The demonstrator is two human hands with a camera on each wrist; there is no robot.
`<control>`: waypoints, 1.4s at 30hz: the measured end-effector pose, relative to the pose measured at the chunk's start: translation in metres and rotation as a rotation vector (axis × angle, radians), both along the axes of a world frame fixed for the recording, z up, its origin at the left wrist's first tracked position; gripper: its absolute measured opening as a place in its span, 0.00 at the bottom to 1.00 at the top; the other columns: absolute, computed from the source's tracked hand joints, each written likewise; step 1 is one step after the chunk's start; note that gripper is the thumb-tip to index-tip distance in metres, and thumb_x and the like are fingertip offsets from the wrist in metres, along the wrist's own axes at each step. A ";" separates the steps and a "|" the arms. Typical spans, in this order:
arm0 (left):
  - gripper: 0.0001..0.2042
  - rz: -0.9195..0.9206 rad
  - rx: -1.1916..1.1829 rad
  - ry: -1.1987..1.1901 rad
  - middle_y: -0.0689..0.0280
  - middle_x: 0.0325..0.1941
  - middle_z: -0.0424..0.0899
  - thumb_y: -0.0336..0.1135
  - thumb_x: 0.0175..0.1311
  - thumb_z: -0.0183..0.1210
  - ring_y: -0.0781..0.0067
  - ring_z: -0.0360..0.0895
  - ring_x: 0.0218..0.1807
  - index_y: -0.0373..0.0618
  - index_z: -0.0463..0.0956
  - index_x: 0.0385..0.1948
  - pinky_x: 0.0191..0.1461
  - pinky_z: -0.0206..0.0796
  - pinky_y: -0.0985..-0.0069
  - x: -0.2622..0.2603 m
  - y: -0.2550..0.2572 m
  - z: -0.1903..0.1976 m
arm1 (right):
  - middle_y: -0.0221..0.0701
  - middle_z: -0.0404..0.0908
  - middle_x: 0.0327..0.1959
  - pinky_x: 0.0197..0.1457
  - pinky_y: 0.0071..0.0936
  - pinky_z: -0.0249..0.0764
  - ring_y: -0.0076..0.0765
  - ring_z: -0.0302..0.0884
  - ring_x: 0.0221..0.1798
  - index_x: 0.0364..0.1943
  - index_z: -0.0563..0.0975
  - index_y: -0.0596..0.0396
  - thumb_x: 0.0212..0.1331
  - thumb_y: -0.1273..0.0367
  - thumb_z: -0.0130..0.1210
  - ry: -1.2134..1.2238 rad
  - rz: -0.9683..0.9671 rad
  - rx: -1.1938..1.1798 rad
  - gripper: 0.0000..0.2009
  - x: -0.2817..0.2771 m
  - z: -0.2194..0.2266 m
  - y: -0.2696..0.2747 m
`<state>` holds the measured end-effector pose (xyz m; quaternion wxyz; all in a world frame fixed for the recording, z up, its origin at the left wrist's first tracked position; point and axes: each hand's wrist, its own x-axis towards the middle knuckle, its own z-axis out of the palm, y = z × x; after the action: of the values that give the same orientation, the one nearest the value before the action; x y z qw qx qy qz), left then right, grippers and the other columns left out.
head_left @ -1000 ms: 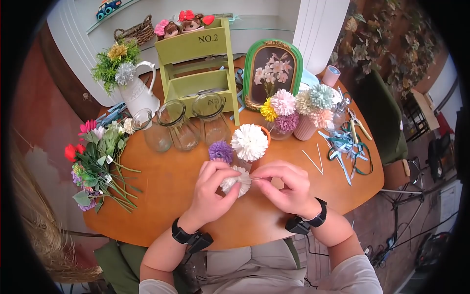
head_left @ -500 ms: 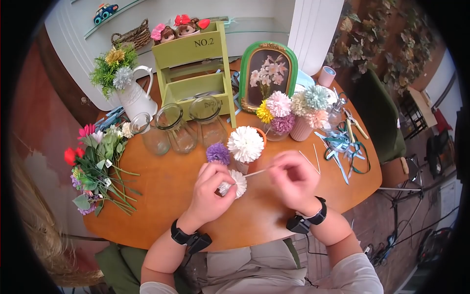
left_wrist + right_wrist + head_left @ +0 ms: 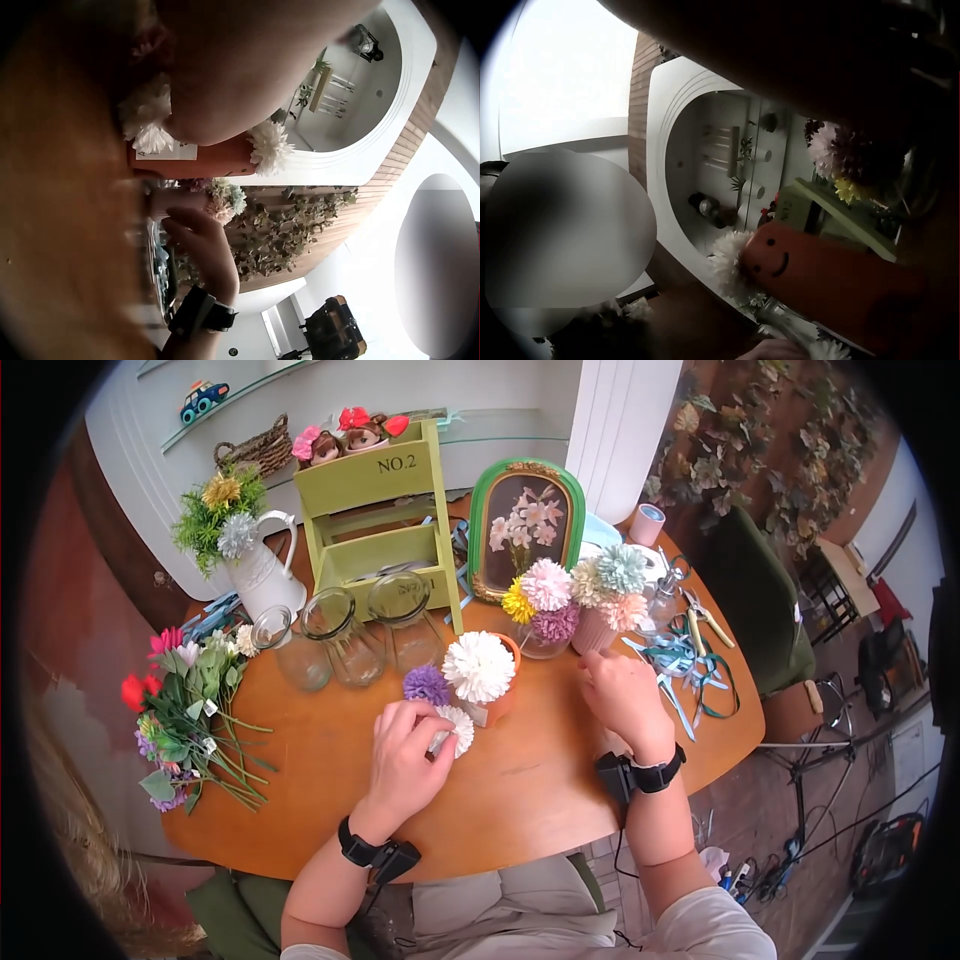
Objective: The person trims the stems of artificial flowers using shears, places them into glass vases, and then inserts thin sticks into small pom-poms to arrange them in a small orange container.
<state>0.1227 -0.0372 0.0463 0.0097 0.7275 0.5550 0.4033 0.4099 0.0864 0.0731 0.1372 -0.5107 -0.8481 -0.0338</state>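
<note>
My left hand (image 3: 408, 755) holds a white pompom flower head (image 3: 459, 731) by its side, low over the table. A purple pompom flower (image 3: 426, 685) lies just beyond it, beside an orange pot (image 3: 505, 685) topped with a larger white flower (image 3: 479, 666). In the right wrist view, the pot (image 3: 821, 281) shows a drawn smiling face. My right hand (image 3: 628, 702) is low at the right, fingers bent downward, over the spot where thin white sticks lay. Its fingertips are covered, so I cannot tell whether they pinch a stick.
Several glass vases (image 3: 345, 640) stand behind on the left, near a green shelf (image 3: 375, 550). Stemmed flowers (image 3: 195, 710) lie at the left edge. Pompom flowers (image 3: 555, 595), a framed picture (image 3: 525, 525), blue ribbons (image 3: 685, 660) and pliers (image 3: 705, 622) are at the right.
My right hand drew a thin white stick away from the white flower head, then moved right to the loose sticks. My left hand kept the flower head. The head view has turned slightly right.
</note>
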 end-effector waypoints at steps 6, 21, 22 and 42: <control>0.09 -0.035 0.001 -0.017 0.64 0.43 0.81 0.27 0.53 0.73 0.57 0.77 0.50 0.43 0.83 0.35 0.56 0.68 0.63 0.001 -0.001 0.004 | 0.46 0.84 0.50 0.54 0.42 0.82 0.54 0.84 0.53 0.44 0.82 0.55 0.58 0.69 0.66 0.756 0.382 0.287 0.11 -0.044 0.031 -0.025; 0.09 -0.051 0.028 -0.053 0.61 0.43 0.82 0.24 0.54 0.72 0.55 0.79 0.51 0.41 0.83 0.36 0.56 0.70 0.62 0.003 -0.001 0.006 | 0.56 0.68 0.70 0.75 0.60 0.64 0.66 0.66 0.74 0.65 0.73 0.57 0.54 0.75 0.69 0.732 0.576 0.328 0.31 -0.063 0.008 -0.046; 0.09 -0.050 0.027 -0.059 0.61 0.43 0.82 0.24 0.54 0.71 0.55 0.79 0.52 0.41 0.83 0.36 0.57 0.70 0.62 0.003 -0.002 0.006 | 0.56 0.69 0.68 0.74 0.59 0.65 0.67 0.67 0.73 0.66 0.72 0.58 0.53 0.76 0.69 0.804 0.561 0.399 0.32 -0.060 0.005 -0.047; 0.27 -0.241 0.125 -0.293 0.54 0.55 0.80 0.27 0.53 0.72 0.48 0.79 0.54 0.40 0.74 0.58 0.61 0.71 0.59 -0.002 -0.011 0.001 | 0.36 0.88 0.31 0.32 0.29 0.80 0.32 0.87 0.27 0.55 0.78 0.54 0.68 0.63 0.67 0.884 0.606 -0.350 0.17 -0.069 0.007 -0.063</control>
<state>0.1206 -0.0481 0.0474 0.0934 0.7212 0.4306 0.5346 0.3409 0.0230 0.0802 0.3964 -0.2249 -0.8116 0.3656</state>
